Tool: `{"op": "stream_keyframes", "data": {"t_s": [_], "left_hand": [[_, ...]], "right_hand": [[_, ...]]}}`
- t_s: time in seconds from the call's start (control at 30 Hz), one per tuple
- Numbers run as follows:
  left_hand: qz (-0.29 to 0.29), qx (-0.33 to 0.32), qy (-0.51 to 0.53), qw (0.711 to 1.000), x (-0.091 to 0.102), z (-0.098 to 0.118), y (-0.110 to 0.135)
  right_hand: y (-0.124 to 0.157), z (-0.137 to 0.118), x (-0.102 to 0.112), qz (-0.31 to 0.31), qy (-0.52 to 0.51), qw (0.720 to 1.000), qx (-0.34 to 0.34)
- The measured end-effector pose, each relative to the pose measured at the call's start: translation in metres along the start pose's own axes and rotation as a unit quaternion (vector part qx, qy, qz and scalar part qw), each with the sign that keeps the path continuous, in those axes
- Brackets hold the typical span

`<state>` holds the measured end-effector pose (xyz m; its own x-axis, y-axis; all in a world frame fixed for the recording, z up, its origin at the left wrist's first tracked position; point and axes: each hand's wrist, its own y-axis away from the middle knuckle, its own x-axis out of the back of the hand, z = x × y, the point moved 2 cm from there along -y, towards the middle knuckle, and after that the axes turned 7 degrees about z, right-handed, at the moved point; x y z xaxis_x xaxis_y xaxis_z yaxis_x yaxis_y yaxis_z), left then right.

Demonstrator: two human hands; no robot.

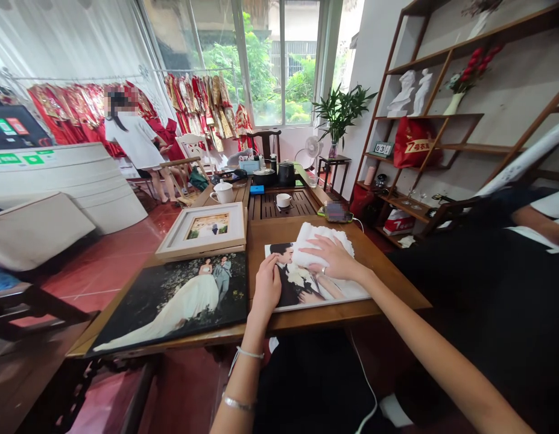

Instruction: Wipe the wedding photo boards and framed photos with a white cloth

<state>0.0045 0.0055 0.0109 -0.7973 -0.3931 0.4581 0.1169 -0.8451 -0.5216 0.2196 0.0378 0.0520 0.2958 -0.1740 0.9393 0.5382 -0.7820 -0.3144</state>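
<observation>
In front of me on the wooden table [399, 295] lies a photo panel [290, 289] showing a couple close up. My left hand [266, 286] holds its left edge, the fingertips at the upper left corner. A bunched white towel [306, 235] rests on the panel's upper right part. Over the towel lies my right hand [331, 256], its fingers curved and pressing it against the picture; a ring shows on one finger. The towel hides part of the photo.
Left of the panel lie a large dark wedding photo [170, 307] and a light-framed picture [170, 238]. Behind are a lidded white cup [223, 191], a small teacup [283, 200] and a phone [336, 211] with a cable. One person [132, 138] stands by clothes racks; another sits at right.
</observation>
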Motion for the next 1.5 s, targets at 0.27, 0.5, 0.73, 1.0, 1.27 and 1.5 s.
{"op": "stream_keyframes", "data": {"t_s": [0.27, 0.5, 0.73, 1.0, 1.27, 1.5], "left_hand": [[-0.007, 0.001, 0.0, 1.0, -0.001, 0.001, 0.0], [-0.007, -0.006, -0.01, 1.0, -0.001, 0.0, 0.0], [-0.007, -0.005, 0.001, 1.0, -0.001, -0.002, -0.001], [-0.001, -0.019, 0.021, 1.0, -0.001, -0.005, -0.002], [0.006, -0.042, 0.016, 0.999, 0.003, 0.005, -0.003], [0.007, -0.009, -0.006, 1.0, 0.001, 0.001, -0.001]], "right_hand": [[0.064, -0.053, 0.024, -0.04, -0.063, 0.99, 0.119], [0.054, -0.043, 0.025, -0.062, -0.081, 0.988, 0.12], [-0.012, -0.011, 0.003, -0.025, -0.032, 0.998, 0.048], [-0.019, -0.03, -0.003, -0.009, -0.033, 0.997, 0.065], [0.044, -0.06, 0.014, -0.03, -0.075, 0.989, 0.122], [0.041, -0.046, 0.015, -0.036, -0.085, 0.99, 0.106]]}}
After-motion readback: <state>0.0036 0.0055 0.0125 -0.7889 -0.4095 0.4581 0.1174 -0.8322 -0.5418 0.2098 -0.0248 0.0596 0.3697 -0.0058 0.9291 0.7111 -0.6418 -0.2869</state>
